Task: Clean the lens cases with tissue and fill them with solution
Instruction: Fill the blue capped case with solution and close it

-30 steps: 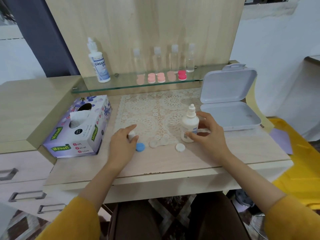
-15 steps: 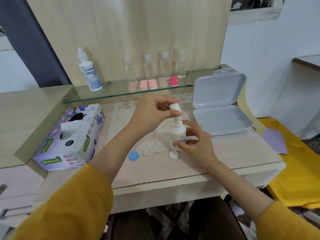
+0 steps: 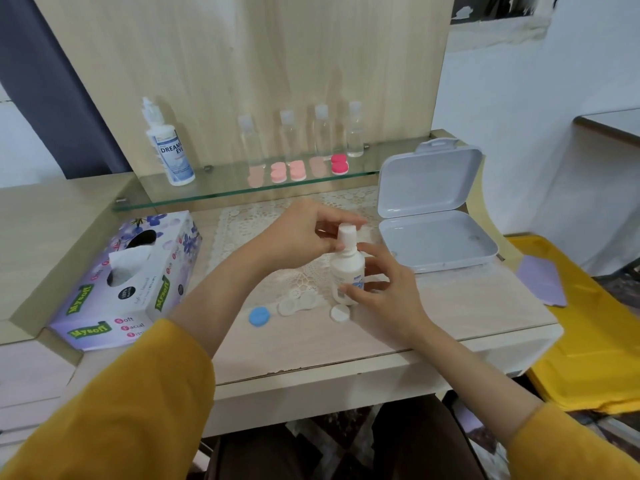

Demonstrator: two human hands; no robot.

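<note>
Head view shows the right hand (image 3: pixel 384 292) curled round the white bottle (image 3: pixel 346 268), the left hand (image 3: pixel 298 233) pinching its cap (image 3: pixel 347 234), the lens case (image 3: pixel 297 303) at its eight o'clock.

- solution bottle (image 3: pixel 347 271): white, with a white cap and a small blue patch on the label
- lens case (image 3: pixel 298 303), at 8 o'clock from the solution bottle: translucent white
- blue cap (image 3: pixel 259 316) at 9 o'clock from the lens case; white cap (image 3: pixel 340 313) at 3 o'clock from it
- tissue box (image 3: pixel 138 285), at 9 o'clock: lilac with a purple flower print, green banners with yellow lettering, red dots
- lace mat (image 3: pixel 249 230): cream, round openwork motifs
- bench (image 3: pixel 450 306): pale wood grain
- hinged box (image 3: pixel 433 216), at 2 o'clock: pale grey-blue
- shelf cases (image 3: pixel 298 171), at 12 o'clock: soft pinks, with one hot pink
- large bottle (image 3: pixel 169 150), at 11 o'clock: white with a blue label
- sleeves (image 3: pixel 138 393): mustard yellow
- sheet (image 3: pixel 588 341), at 3 o'clock: bright yellow
</note>
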